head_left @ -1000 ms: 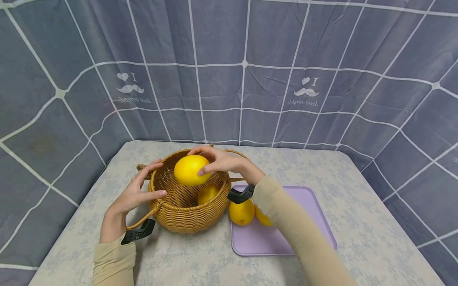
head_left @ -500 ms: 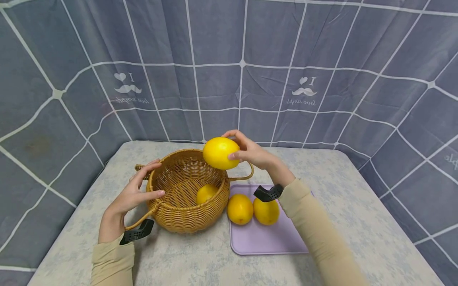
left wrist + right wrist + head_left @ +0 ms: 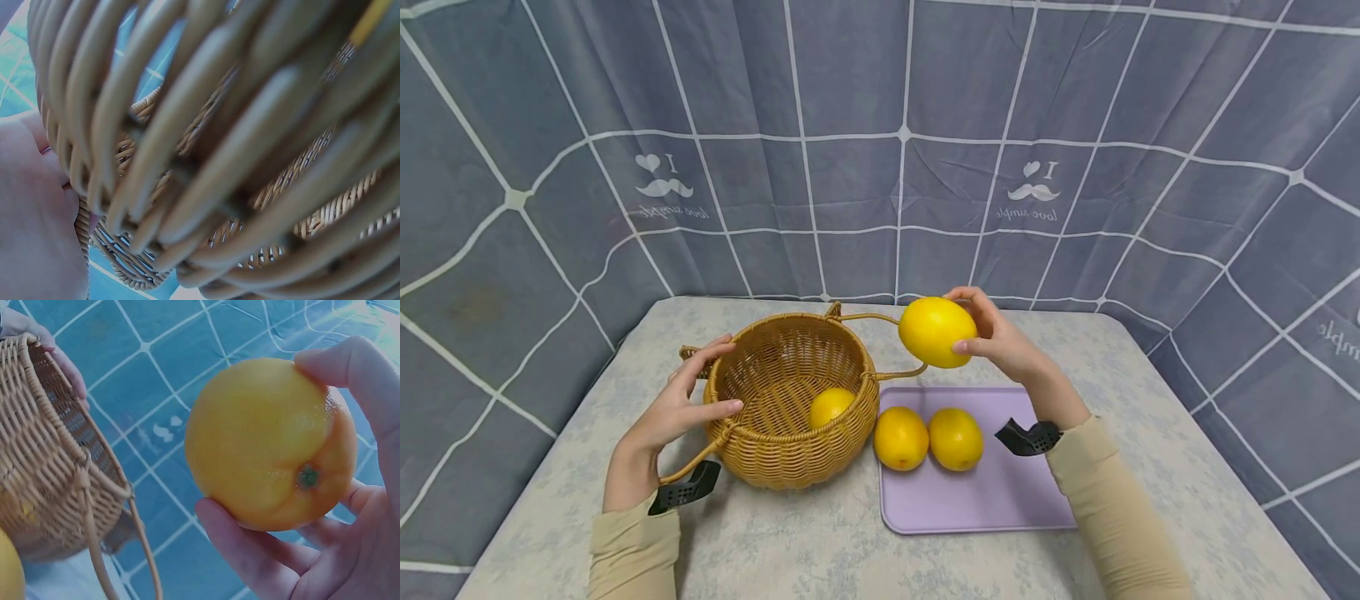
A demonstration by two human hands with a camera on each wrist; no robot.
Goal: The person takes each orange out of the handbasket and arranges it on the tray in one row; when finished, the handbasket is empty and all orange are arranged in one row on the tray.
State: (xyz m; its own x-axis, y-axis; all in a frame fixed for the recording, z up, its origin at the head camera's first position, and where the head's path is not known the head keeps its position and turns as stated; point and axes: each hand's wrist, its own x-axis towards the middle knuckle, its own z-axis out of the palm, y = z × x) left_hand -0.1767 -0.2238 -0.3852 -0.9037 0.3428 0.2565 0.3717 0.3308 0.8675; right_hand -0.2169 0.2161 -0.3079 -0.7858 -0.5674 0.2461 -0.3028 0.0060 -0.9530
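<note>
My left hand (image 3: pixel 662 421) holds the left side of a round wicker basket (image 3: pixel 797 457), thumb and fingertips over its rim. In the left wrist view the palm (image 3: pixel 37 219) lies beside the basket's woven wall (image 3: pixel 206 156), which fills most of the picture. To the right of the basket and above the table, my right hand (image 3: pixel 1011 354) grips an orange (image 3: pixel 934 332) between thumb and fingers. Its green stem end shows in the right wrist view, where the orange (image 3: pixel 262 444) is clear of the basket. Another orange (image 3: pixel 831 407) lies inside the basket.
A light purple tray (image 3: pixel 977 504) lies right of the basket, with two oranges (image 3: pixel 956 439) side by side near its left edge. The basket's looped right handle (image 3: pixel 898 375) sticks out toward the tray. A grey checked curtain (image 3: pixel 865 183) hangs behind the table.
My right hand has lifted the orange out from over the basket and carried it right, past the rim. Both oranges on the tray now show fully. The left hand stays on the basket.
</note>
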